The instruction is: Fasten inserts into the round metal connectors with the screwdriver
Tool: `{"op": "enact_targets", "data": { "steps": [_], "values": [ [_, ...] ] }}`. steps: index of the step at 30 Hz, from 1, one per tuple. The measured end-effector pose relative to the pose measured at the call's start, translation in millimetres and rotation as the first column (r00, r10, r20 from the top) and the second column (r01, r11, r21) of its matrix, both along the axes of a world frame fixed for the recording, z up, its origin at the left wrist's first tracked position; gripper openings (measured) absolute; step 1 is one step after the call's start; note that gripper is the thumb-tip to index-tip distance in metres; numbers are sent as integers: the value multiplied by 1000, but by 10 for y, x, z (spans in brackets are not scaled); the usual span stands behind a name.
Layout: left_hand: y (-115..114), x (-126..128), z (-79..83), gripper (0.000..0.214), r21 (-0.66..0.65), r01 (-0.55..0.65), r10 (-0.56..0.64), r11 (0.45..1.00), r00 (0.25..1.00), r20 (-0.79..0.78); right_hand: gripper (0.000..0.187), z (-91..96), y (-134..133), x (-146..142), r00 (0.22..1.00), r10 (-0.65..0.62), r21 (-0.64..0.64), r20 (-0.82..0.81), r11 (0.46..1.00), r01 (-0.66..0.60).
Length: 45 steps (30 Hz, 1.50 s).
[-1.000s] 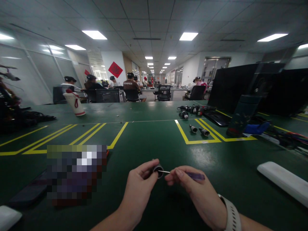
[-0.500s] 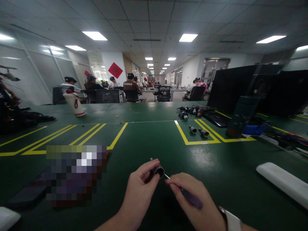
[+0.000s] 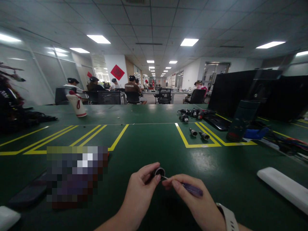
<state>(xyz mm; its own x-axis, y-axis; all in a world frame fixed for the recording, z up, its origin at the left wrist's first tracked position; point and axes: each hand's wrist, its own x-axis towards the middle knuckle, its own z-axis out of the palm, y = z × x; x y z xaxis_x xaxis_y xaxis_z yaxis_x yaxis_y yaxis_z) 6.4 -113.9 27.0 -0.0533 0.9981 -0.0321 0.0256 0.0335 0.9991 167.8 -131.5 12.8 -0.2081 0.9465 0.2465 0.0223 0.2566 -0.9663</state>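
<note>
Across a long green desk (image 3: pixel 154 141) marked with yellow tape lines, a worker seated at the near edge steadies a small job while other people sit at desks in the open office behind. Dark monitors (image 3: pixel 231 89) stand to the right, with a white keyboard-like bar (image 3: pixel 281 186) lying near the desk's right edge and a white and red cup (image 3: pixel 77 104) well apart on the far left. Several small cylindrical connectors (image 3: pixel 198 133) lie inside a yellow-taped box further out, apparently sorted there within reach. Nearest the camera, the left hand (image 3: pixel 141 192) pinches a small dark cylindrical connector (image 3: pixel 159 172) between thumb and fingers, its open end turned toward the right hand (image 3: pixel 192 202), likely to give the tool access. That hand's fingers close around a purple-handled small screwdriver (image 3: pixel 191 189), its thin metal tip touching the connector's mouth just above the desk.
</note>
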Motion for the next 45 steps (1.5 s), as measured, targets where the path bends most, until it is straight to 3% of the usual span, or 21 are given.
{"op": "enact_targets", "data": {
  "steps": [8, 11, 17, 22, 31, 38, 45],
  "values": [
    [8, -13, 51, 33, -6, -39, 39, 999, 998, 53, 21, 14, -20, 10, 998, -53, 78, 46, 996, 49],
    [15, -22, 44, 33, -3, -65, 65, 998, 997, 48, 19, 10, -56, -7, 985, -111, 188, 133, 979, 85],
    [4, 17, 32, 30, 15, -93, 92, 996, 994, 53, 22, -4, -92, -29, 955, -191, 509, 226, 859, 52],
    [4, 20, 14, 27, 33, -118, 117, 992, 992, 45, 29, 28, -112, -38, 942, -258, 650, 214, 758, 59],
    [3, 25, 30, 24, 36, -121, 120, 992, 992, 34, 29, 80, -130, -34, 928, -262, 709, 267, 705, -5],
    [4, 41, 41, 23, 12, -118, 117, 993, 993, 22, 32, 82, -122, -33, 893, -248, 677, 377, 731, -83],
    [2, 46, 46, 24, 20, -108, 108, 994, 994, 4, 30, 91, -134, -38, 864, -283, 703, 415, 703, -107]
  ]
}}
